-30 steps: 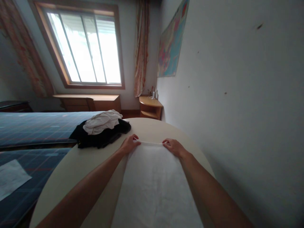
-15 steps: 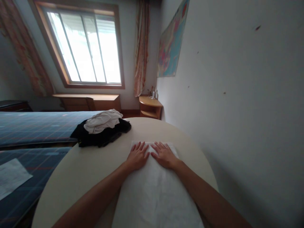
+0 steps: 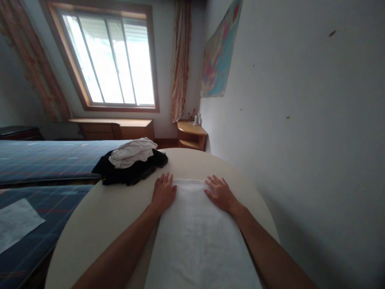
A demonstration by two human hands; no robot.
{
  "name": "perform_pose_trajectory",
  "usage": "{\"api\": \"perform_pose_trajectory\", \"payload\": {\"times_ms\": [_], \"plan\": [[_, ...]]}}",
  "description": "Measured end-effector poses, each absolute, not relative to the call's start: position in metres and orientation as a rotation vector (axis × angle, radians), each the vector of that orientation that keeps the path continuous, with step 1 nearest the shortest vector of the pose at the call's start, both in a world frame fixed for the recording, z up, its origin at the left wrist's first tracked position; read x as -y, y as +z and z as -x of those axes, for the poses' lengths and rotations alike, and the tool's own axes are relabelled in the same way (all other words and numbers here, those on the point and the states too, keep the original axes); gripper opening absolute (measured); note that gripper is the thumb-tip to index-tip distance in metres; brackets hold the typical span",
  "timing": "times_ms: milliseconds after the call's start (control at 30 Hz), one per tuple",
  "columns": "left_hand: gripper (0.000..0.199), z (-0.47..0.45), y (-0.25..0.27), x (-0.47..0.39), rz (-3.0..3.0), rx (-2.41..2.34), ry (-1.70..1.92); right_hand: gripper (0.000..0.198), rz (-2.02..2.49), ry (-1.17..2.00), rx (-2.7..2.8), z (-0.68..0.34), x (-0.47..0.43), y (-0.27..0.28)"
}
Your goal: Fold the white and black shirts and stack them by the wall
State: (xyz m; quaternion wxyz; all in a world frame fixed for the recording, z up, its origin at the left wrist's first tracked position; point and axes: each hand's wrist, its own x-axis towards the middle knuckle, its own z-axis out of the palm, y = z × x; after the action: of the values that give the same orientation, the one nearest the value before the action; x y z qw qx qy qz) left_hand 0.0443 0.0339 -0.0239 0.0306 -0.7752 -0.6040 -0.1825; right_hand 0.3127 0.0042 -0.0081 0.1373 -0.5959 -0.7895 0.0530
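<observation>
A white cloth (image 3: pixel 200 228), its kind not clear, lies flat and lengthwise on the round cream table (image 3: pixel 99 224), with a straight hem at the far end. At its far left corner, my left hand (image 3: pixel 164 192) lies with fingers apart and thumb by the cloth's edge. My right hand (image 3: pixel 221 193) rests over the far right corner, fingers spread and palm down. Neither hand holds anything. The near end of the cloth runs out of the bottom of the view.
Black clothing (image 3: pixel 129 172) with a crumpled white garment (image 3: pixel 134 152) on top is piled at the table's far left edge. Blue plaid beds (image 3: pixel 60 160) stand to the left, one bearing a paper sheet (image 3: pixel 18 224). A bare wall (image 3: pixel 300 160) rises close on the right.
Both hands have slid apart from the middle of the cloth's far end, left hand to the left and right hand to the right. The cloth's far hem now shows between them.
</observation>
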Motion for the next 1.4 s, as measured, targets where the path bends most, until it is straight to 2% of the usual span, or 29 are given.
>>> {"api": "perform_pose_trajectory", "payload": {"times_ms": [167, 300, 433, 700, 967, 1100, 1167, 1267, 1400], "plan": [[0.044, -0.061, -0.02, -0.016, 2.65, 1.595, -0.59, 0.063, 1.329, 0.325, 2.575, -0.288, 0.023, 0.0], [0.046, -0.065, -0.023, -0.013, 2.76, 1.577, -0.443, 0.077, 1.418, 0.401, 2.595, -0.276, 0.028, -0.004], [0.048, -0.062, -0.018, -0.014, 2.734, 1.657, -0.364, 0.081, 1.494, 0.417, 2.6, -0.276, 0.02, -0.007], [0.059, -0.066, 0.001, 0.016, 2.869, 1.607, -0.351, 0.075, 1.672, 0.448, 2.638, -0.28, -0.024, -0.006], [0.06, -0.07, -0.009, 0.067, 3.139, 1.183, -0.379, 0.063, 2.015, 0.113, 2.477, -0.262, -0.066, 0.007], [0.055, -0.069, -0.012, 0.081, 3.177, 1.096, -0.296, 0.063, 2.11, 0.267, 2.385, -0.252, -0.066, 0.003], [0.058, -0.07, -0.01, 0.082, 3.187, 1.09, -0.277, 0.061, 2.122, 0.307, 2.305, -0.25, -0.063, -0.003], [0.066, -0.068, -0.007, 0.078, 3.225, 1.115, -0.332, 0.058, 2.051, 0.193, 2.198, -0.251, -0.054, -0.014], [0.056, -0.058, -0.008, 0.063, 3.174, 1.282, -0.479, 0.054, 1.913, 0.099, 2.162, -0.255, -0.043, -0.02]]}}
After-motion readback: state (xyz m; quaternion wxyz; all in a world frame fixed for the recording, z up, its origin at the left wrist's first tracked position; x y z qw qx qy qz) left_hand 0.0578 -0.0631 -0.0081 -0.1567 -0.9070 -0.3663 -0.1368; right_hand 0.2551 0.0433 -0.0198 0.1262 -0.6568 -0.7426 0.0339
